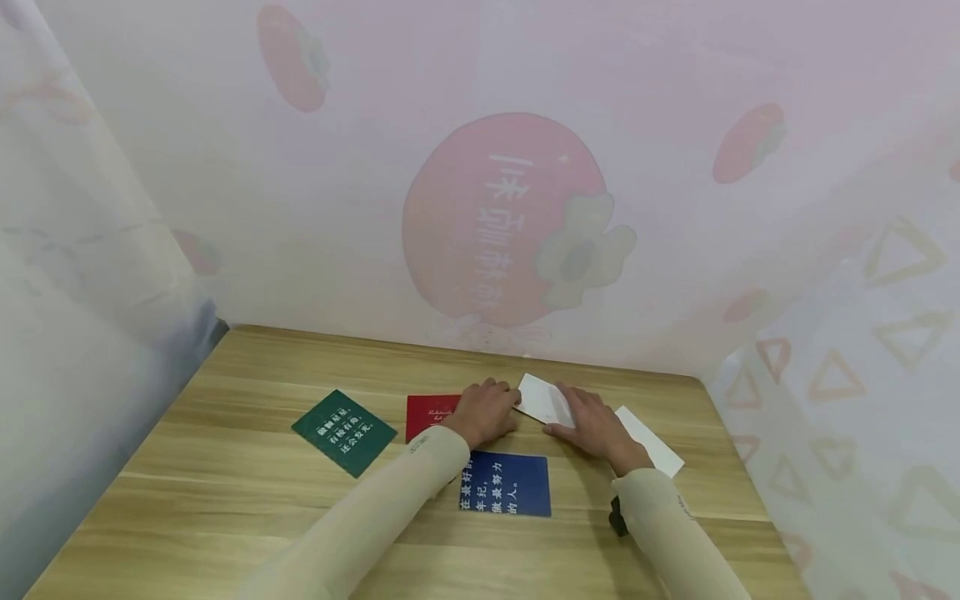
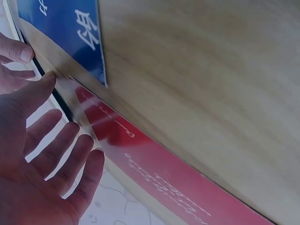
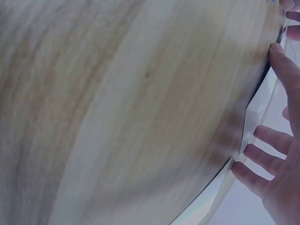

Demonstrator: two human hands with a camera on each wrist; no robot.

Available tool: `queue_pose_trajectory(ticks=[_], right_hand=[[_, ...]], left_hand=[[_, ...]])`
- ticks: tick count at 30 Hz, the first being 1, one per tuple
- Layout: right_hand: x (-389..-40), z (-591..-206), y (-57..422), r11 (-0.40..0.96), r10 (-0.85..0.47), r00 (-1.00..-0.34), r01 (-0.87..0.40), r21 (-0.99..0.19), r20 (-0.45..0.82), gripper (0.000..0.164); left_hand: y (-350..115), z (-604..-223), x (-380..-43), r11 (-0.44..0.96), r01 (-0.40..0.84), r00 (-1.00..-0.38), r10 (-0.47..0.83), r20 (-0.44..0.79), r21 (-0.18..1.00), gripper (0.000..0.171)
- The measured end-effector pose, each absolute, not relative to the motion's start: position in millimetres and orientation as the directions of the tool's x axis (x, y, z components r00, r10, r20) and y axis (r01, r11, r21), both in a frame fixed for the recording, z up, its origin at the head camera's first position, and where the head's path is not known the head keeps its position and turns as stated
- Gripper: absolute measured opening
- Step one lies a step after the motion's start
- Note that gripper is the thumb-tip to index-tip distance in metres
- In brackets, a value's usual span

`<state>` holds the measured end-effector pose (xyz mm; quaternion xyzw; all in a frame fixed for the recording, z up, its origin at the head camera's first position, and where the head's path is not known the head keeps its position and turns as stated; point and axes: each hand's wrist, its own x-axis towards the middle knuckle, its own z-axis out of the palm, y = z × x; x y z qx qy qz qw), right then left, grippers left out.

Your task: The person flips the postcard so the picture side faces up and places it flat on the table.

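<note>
Small sheeted enclosure [image 1: 315,225]; the wider premises—home or otherwise—cannot be determined. Pale sheeting [image 1: 480,67], printed with a large red fruit [image 1: 457,208], fills the upper centre of the frame; a left panel [image 1: 82,275] and a triangle-patterned right panel [image 1: 855,317] flank the wood-grain tabletop [image 1: 210,517] at lower centre.

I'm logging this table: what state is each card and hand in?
Green card: flat, lettering up.
Red card: flat, lettering up, partly hidden.
Blue card: flat, lettering up, partly hidden.
Middle white card: white face up, partly covered.
Right white card: white face up.
Left hand: fingers at middle white card's edge.
Right hand: fingers apart, touching middle white card.
</note>
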<state>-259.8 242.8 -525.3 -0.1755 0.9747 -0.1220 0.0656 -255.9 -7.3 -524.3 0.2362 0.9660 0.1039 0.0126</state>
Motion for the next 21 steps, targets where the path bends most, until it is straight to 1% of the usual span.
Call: queue_pose_trajectory(ticks=[11,21], right_hand=[[-260.0,-528.2,241.1,0.908,-0.369,-0.926,-0.339,-0.245,-0.084,0.090],[-259.8,-530.1,241.7,0.911,-0.371,-0.926,-0.346,-0.223,-0.077,0.087]], left_hand=[[-0.6,-525.3,-256.3,0.881,0.422,-0.902,0.433,-0.004,0.214,0.040],[-0.4,-523.9,-253.7,0.877,0.418,-0.904,0.427,0.014,0.236,0.038]])
